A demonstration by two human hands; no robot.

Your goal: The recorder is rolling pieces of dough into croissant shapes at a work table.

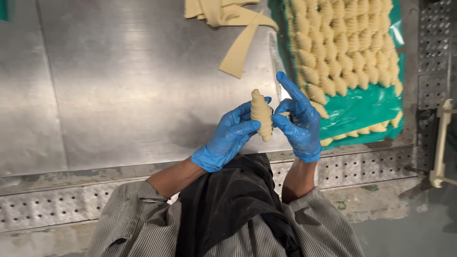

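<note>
Both my hands wear blue gloves and hold one rolled raw croissant [262, 115] upright above the front edge of the steel table [119, 95]. My left hand [227, 138] grips it from the left with thumb and fingers. My right hand [297, 121] pinches it from the right, its index finger pointing up and away. The pastry is pale, ridged and tapered at both ends.
A green-lined tray [362, 112] at the right holds several rows of shaped croissants [342, 43]. Cut strips of dough [235, 28] lie at the table's far edge. A perforated metal ledge [57, 209] runs along the front. A cream frame [442, 143] stands at the far right.
</note>
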